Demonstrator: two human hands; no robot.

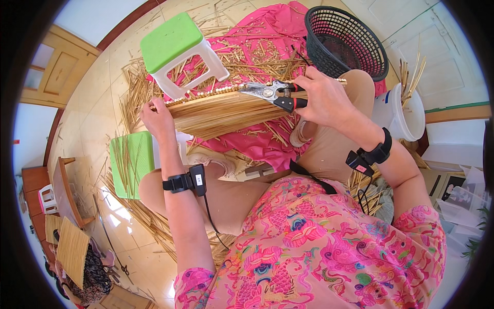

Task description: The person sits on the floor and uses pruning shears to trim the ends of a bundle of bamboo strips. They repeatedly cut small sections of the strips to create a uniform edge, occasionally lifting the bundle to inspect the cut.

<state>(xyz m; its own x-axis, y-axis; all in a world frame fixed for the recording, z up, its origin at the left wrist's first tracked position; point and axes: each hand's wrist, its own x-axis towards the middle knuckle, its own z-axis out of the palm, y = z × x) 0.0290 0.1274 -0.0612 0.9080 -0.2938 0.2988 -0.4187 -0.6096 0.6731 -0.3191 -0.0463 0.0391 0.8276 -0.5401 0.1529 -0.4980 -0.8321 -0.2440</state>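
Note:
A mat of straw-coloured stalks (227,116) is held up in front of me, its row of cut stalk ends along the upper edge. At the left end of that edge, my left hand (158,117) pinches the mat between thumb and fingers. My right hand (322,98) grips the black handles of a pair of pruning shears (276,93). The blades lie along the stalk ends near the middle of the edge; whether they are parted is hard to see. Beyond the shears, the right end of the mat is partly hidden by my right hand.
A green-topped stool (171,42) stands past the mat, and another green stool (131,164) by my left knee. Pink cloth (266,27) lies under stalk clippings. At right are a black mesh basket (347,42) and a white bucket (399,112). Another person holds a mat (72,251) at lower left.

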